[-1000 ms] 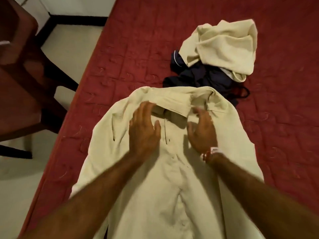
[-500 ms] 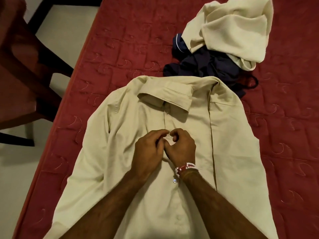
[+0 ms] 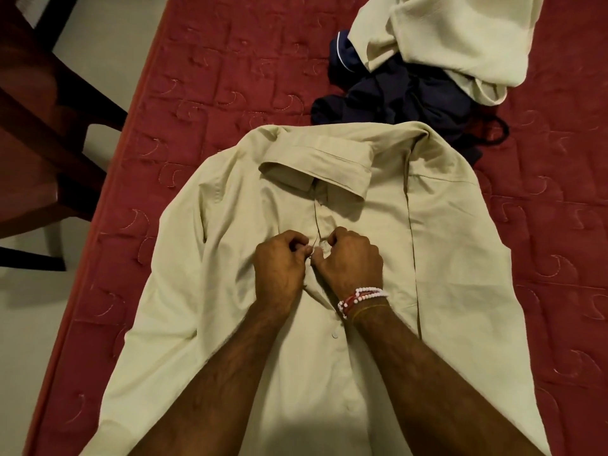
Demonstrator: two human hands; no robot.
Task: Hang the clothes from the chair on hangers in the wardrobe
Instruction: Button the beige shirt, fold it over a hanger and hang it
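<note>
A cream collared shirt lies flat, front up, on the red bed, collar pointing away from me. My left hand and my right hand meet over the button placket below the collar. Both pinch the fabric edges there, fingers curled around a button spot. A beaded bracelet is on my right wrist. Behind the shirt lie a dark navy garment and a second cream garment in a heap. No hanger or wardrobe is in view.
The red quilted bedspread covers the bed; its left edge runs diagonally down to the pale floor. A dark wooden chair stands to the left of the bed.
My hands left the collar, where they lay flat, and came together lower on the placket, closing on the fabric. The view has tilted slightly down and nearer.
</note>
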